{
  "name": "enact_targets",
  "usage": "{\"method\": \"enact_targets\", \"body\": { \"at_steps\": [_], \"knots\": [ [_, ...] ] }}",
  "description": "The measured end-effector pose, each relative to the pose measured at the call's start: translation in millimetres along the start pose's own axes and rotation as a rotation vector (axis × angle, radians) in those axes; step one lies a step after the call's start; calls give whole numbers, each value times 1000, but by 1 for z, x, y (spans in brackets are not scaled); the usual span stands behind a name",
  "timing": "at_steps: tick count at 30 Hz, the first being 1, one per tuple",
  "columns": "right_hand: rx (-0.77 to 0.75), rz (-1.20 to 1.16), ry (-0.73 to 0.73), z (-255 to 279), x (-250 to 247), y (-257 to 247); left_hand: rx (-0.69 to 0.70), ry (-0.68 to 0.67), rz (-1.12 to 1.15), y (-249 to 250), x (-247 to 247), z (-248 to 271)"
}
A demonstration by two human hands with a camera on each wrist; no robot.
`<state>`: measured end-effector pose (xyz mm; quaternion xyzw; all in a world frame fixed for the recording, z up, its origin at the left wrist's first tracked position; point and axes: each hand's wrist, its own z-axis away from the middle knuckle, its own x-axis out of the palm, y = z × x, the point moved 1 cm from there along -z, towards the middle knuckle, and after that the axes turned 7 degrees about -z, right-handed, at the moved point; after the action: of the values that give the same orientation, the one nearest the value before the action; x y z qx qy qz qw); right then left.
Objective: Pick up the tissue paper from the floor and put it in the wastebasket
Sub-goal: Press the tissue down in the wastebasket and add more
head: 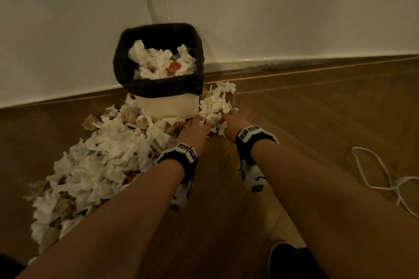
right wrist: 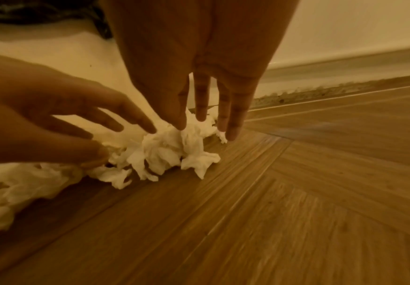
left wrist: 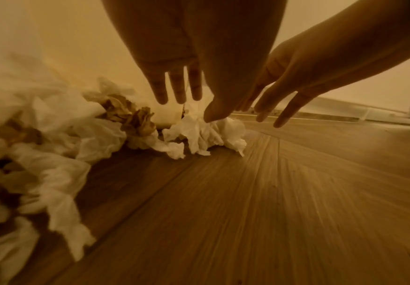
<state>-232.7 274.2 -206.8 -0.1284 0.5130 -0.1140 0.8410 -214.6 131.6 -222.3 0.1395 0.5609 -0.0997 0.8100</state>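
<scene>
A cream wastebasket [head: 167, 104] with a black liner stands in the room's corner, heaped with crumpled white tissue. Loose tissue paper [head: 108, 154] spills across the wooden floor to its left and front. A smaller white clump [head: 214, 108] [left wrist: 204, 135] [right wrist: 170, 152] lies at the basket's right foot. My left hand [head: 195, 130] [left wrist: 187, 96] and right hand [head: 227, 124] [right wrist: 206, 119] reach down on either side of this clump, fingers straight and spread. Fingertips touch the clump's top; nothing is gripped.
White walls meet behind the basket, with a skirting board [head: 317, 61] along the floor. A white cord [head: 385, 179] lies looped on the floor to the right. A dark shoe [head: 283, 258] shows at the bottom. Bare wooden floor [head: 306, 108] stretches right of the hands.
</scene>
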Motion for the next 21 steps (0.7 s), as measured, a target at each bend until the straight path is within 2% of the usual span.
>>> {"method": "enact_targets", "body": {
  "at_steps": [5,7,10,15,18,21],
  "knots": [
    [-55,36,-25,-14,22,5,10,-213,2,-9,28,-6],
    [-85,31,-32,-16,27,8,15,-233,-20,-14,38,3],
    [-103,-24,-37,-17,29,11,-5,-151,-48,-13,51,19],
    [-117,-17,-40,-16,30,8,-26,-87,181,-7,63,37],
    [-133,26,-65,-16,33,6,-152,-81,341,-9,66,44],
    [-128,18,-19,-16,35,5,-271,68,526,-8,62,47]
  ]
}}
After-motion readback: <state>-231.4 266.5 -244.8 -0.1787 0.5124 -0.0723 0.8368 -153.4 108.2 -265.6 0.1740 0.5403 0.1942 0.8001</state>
